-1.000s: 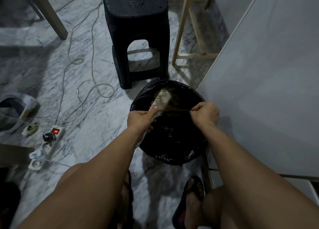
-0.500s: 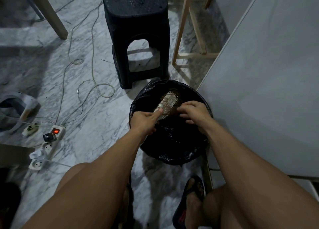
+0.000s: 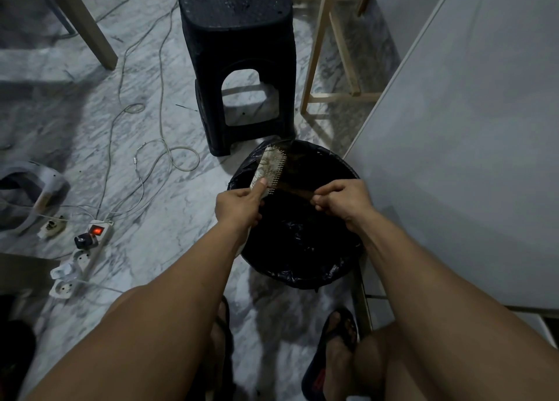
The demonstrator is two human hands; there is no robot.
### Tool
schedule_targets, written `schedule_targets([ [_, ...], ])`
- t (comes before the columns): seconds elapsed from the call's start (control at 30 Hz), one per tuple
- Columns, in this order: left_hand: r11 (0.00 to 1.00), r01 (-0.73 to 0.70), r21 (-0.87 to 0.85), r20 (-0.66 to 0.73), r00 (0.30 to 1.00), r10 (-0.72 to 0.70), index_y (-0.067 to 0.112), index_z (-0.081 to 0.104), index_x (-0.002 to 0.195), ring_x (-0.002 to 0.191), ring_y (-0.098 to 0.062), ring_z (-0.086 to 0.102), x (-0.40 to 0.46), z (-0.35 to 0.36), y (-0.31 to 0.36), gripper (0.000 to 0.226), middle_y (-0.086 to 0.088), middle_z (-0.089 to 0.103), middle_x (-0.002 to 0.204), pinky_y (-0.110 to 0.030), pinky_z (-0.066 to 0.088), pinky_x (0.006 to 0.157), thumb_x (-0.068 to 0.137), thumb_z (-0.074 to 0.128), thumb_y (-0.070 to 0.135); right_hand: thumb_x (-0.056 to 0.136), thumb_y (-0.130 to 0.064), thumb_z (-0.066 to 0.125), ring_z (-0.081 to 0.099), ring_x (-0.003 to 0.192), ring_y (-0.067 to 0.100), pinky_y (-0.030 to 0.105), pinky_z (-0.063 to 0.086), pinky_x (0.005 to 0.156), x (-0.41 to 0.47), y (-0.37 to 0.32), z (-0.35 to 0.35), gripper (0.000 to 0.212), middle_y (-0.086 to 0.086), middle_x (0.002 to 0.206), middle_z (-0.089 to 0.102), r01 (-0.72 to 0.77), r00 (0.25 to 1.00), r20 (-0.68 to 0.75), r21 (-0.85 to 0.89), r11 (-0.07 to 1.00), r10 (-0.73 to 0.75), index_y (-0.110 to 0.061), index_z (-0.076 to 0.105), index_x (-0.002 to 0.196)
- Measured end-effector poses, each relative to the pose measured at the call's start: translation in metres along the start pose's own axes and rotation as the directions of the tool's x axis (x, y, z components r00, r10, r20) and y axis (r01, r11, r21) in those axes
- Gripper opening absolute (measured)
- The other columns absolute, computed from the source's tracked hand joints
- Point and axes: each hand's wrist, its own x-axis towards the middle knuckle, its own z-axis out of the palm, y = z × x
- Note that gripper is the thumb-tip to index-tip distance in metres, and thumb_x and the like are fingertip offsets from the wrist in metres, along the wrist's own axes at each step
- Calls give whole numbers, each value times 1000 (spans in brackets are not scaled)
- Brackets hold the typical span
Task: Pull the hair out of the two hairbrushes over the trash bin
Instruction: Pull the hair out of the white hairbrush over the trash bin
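Observation:
My left hand (image 3: 240, 205) grips the handle of a pale hairbrush (image 3: 270, 167), thumb up along its back, and holds it over the left rim of the trash bin (image 3: 305, 275). The brush's bristles point right. My right hand (image 3: 340, 199) pinches a brown strand of hair (image 3: 295, 190) that stretches from the bristles to its fingertips, above the bin's dark inside. The bin is round and lined with a black bag. I see only one hairbrush.
A black plastic stool (image 3: 239, 65) stands just behind the bin. A grey cabinet wall (image 3: 469, 143) runs along the right. A power strip (image 3: 81, 255) and loose cables (image 3: 157, 155) lie on the marble floor at left. My sandalled feet (image 3: 335, 349) are below the bin.
My right hand went from the bristles back to the right, drawing a strand of hair out. The brush tilted more upright in my left hand.

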Motion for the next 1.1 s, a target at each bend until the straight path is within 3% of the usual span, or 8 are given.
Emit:
schedule_targets([
  [0.17, 1000, -7, -7, -63, 998, 6, 10, 76, 94, 49, -16, 56, 3, -7, 0, 45, -2, 67, 66, -24, 49, 48, 77, 75, 51, 65, -11, 69, 72, 66, 23, 32, 61, 66, 18, 13, -10, 8, 4, 60, 73, -122, 941, -326, -88, 989, 87, -12, 75, 60],
  [0.3, 1000, -13, -26, -153, 988, 9, 14, 77, 81, 67, -24, 69, 6, -9, -1, 44, -6, 72, 73, -35, 60, 71, 73, 74, 58, 61, -25, 59, 69, 96, 31, 32, 57, 80, 50, 40, -18, 45, 15, 102, 73, -243, 905, -402, -212, 946, 142, -4, 73, 99],
  [0.37, 999, -22, -42, -203, 979, 14, 17, 76, 76, 76, -27, 71, 8, -12, 2, 46, -8, 75, 78, -41, 60, 80, 70, 72, 62, 71, -23, 61, 65, 104, 35, 34, 53, 86, 24, 22, -19, 39, 17, 111, 70, -265, 875, -465, -232, 936, 132, -3, 73, 103],
  [0.5, 997, -41, -61, -213, 977, 28, 13, 78, 94, 80, -27, 72, 8, -16, 5, 53, -6, 75, 79, -40, 60, 82, 71, 73, 61, 84, -13, 59, 55, 119, 41, 40, 46, 99, 15, 19, -19, 36, 26, 126, 59, -288, 856, -504, -275, 917, 117, 6, 63, 115],
  [0.77, 996, -84, -7, -114, 990, 83, 22, 74, 71, 60, -17, 61, -1, -9, 6, 32, -3, 72, 73, -36, 57, 73, 75, 74, 54, 81, -15, 61, 62, 113, 34, 34, 50, 94, 9, 26, -8, 32, 17, 119, 68, -123, 973, -229, -538, 834, -4, -2, 69, 109],
  [0.9, 995, -77, 58, 21, 997, 76, 26, 68, 66, 52, -17, 58, -9, -3, 3, 27, -4, 69, 71, -31, 52, 59, 77, 75, 50, 70, -12, 68, 63, 114, 18, 28, 47, 103, 2, 1, -2, 44, -1, 117, 72, 104, 994, 14, -389, 915, -107, -25, 73, 113],
  [1.0, 999, -31, 45, 69, 997, 28, 20, 73, 74, 54, -18, 59, -15, 3, 6, 26, -3, 70, 71, -30, 51, 58, 80, 74, 45, 67, -14, 75, 68, 103, 15, 32, 53, 97, -1, -4, 6, 41, 0, 107, 75, 197, 979, 99, -202, 959, -180, -22, 75, 108],
  [1.1, 1000, 21, 3, 95, 995, -22, 11, 76, 82, 58, -23, 59, -18, 9, 9, 21, -8, 69, 72, -32, 49, 59, 84, 70, 31, 72, -16, 83, 70, 90, 14, 24, 56, 82, -7, -2, 14, 35, 3, 94, 74, 238, 964, 150, -113, 965, -220, -12, 74, 106],
])
